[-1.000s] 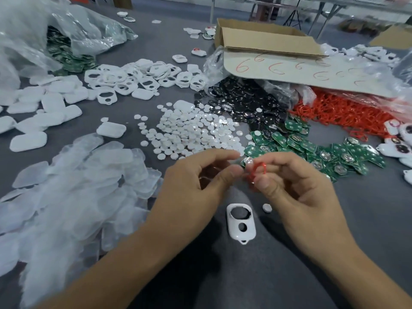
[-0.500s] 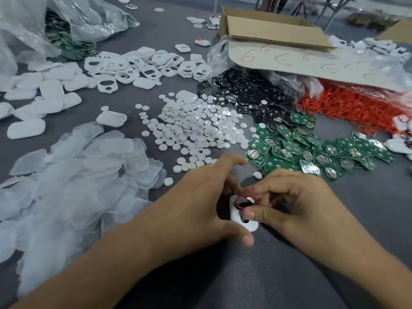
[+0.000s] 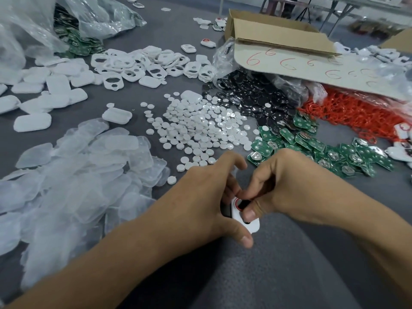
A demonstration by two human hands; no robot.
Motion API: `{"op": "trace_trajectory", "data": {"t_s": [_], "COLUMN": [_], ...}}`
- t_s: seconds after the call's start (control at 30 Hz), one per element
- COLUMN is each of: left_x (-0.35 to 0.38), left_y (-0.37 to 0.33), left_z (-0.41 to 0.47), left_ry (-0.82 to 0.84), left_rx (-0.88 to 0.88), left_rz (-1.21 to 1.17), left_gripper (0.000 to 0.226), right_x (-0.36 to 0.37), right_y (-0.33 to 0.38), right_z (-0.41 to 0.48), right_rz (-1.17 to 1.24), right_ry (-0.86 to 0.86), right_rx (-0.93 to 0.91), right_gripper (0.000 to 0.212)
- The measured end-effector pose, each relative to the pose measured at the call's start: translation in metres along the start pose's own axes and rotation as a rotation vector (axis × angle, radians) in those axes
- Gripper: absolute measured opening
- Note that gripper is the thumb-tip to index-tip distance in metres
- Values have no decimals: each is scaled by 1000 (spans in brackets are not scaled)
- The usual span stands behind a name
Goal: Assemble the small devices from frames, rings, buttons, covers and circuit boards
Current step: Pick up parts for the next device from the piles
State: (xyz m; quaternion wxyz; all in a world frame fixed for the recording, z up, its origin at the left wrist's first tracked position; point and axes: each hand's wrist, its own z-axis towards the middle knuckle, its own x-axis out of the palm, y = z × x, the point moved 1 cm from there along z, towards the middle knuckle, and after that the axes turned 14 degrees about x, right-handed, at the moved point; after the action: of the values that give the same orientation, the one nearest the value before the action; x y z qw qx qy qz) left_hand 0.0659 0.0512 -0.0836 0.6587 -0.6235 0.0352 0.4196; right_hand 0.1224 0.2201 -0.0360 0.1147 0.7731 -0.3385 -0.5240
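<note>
We see both hands low in the middle of the grey counter (image 3: 178, 34), close together around one white frame (image 3: 253, 226). The left hand (image 3: 200, 197) grips the frame from its left side, the fingers curled over it and the thumb under its lower edge. The right hand (image 3: 289, 186) is also closed on the frame: the thumb presses on the front face and the curled forefinger touches the upper opening, where a red ring (image 3: 239, 201) sits. How deep the ring sits we cannot tell, because the fingers hide most of it. Behind the hands lie heaps of parts. White buttons (image 3: 200, 130) are in the middle, and green boards (image 3: 312, 141) lie just to the right of them. Black discs (image 3: 256, 97) lie behind both, and red rings (image 3: 356, 114) are further right, beside a cardboard box (image 3: 278, 34). More frames (image 3: 151, 63) lie at the back, and clear covers (image 3: 78, 175) are spread at the left, near the left forearm.
</note>
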Motion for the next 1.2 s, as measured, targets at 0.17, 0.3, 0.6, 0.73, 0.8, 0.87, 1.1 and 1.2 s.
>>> {"op": "trace_trajectory", "data": {"t_s": [0.17,0.3,0.6,0.73,0.8,0.87,1.1,1.2], "left_x": [-2,-1,1,10,17,21,17,20], "left_y": [-2,-4,-3,-11,-13,-14,-19,-16], "left_z": [2,3,1,-2,-2,-2,-5,-8], "left_ry": [11,1,-39,-68,-109,-139,-329,-346], "left_rx": [-11,-27,-54,-31,-28,-36,-33,-60], "left_rz": [19,13,35,40,84,111,-4,28], "left_gripper": [91,87,93,90,84,79,32,24], "right_x": [-8,-8,-4,5,11,7,-51,-63], "right_y": [9,9,12,1,-7,-11,-46,-52], "right_z": [11,16,24,10,1,-6,45,76], "right_rz": [-110,-186,-93,72,119,182,128,-5], "right_ry": [73,64,106,31,-23,-12,-645,-699], "right_rx": [-8,-62,57,43,7,-35,185,224], "right_gripper": [26,27,20,16,13,8,9,19]}}
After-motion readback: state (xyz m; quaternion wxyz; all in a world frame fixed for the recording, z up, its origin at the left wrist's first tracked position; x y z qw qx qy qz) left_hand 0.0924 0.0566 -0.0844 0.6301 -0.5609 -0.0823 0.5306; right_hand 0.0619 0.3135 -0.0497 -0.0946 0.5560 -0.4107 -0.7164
